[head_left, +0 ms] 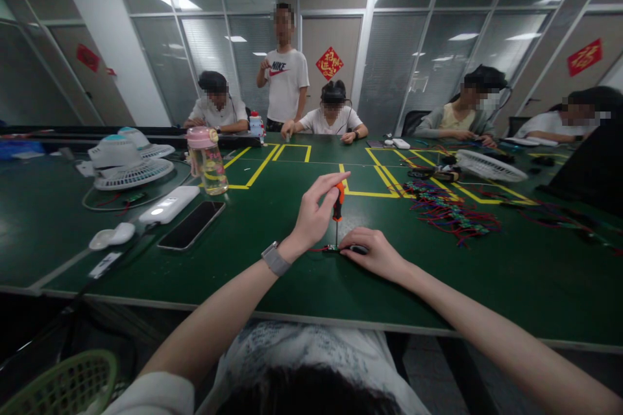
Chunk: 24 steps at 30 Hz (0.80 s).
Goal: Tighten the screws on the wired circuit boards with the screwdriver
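My left hand [314, 213], with a grey watch band at the wrist, holds an orange and black screwdriver [337, 206] upright. Its thumb is against the handle and the fingers reach over the top. The thin shaft comes down onto a small green circuit board [331, 248] on the table, with a red wire trailing off to the left. My right hand [377, 253] rests on the table, its fingertips closed at the board's right end. Between that hand's thumb and fingers shows a dark oval piece [359, 249], partly covered.
On the green table [272, 279], a phone [192, 225], a white power bank [169, 204], a pink-lidded bottle [207, 162] and fan parts [131, 159] lie left. Many wired boards [450, 211] are heaped right. Several people sit across; one stands. A green basket [63, 382] is below left.
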Motion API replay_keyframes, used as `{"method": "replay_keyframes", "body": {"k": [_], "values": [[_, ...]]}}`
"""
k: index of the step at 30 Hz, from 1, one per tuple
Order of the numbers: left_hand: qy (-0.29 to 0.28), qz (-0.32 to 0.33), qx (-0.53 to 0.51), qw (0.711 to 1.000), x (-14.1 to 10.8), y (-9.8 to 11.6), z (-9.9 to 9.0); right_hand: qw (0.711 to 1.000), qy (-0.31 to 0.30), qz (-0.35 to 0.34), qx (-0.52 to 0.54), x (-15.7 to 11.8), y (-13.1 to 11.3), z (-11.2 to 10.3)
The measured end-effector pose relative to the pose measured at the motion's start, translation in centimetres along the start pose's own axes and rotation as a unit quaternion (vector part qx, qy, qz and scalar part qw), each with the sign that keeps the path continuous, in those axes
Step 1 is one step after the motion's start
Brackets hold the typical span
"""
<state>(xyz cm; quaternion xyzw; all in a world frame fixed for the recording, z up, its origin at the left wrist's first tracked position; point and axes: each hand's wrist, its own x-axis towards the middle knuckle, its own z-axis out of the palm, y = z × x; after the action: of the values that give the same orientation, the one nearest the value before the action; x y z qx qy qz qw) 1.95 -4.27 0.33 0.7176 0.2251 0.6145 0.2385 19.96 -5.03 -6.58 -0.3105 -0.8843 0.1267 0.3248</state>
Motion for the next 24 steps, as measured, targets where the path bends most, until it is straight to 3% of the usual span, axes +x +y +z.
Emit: {"method": "replay_keyframes", "body": {"k": [3, 9, 16, 21, 24], "values": [[-0.006, -0.028, -0.041, 0.999, -0.10, -0.25, 0.14, 1.000, 0.000, 0.000, 0.000, 0.05, -0.04, -0.03], [0.031, 0.023, 0.070, 0.997, -0.05, -0.14, 0.06, 1.000, -0.005, 0.004, -0.003, 0.11, -0.01, -0.05], [-0.010, -0.023, -0.030, 0.999, -0.16, -0.24, 0.22, 1.000, -0.004, 0.004, 0.000, 0.10, -0.07, -0.06], [0.034, 0.023, 0.081, 0.996, -0.07, -0.04, 0.09, 1.000, 0.001, 0.015, -0.003, -0.03, 0.01, -0.01], [0.028, 0.022, 0.080, 0.996, -0.03, 0.08, 0.02, 1.000, 0.002, 0.016, -0.006, -0.05, 0.03, 0.00]]}}
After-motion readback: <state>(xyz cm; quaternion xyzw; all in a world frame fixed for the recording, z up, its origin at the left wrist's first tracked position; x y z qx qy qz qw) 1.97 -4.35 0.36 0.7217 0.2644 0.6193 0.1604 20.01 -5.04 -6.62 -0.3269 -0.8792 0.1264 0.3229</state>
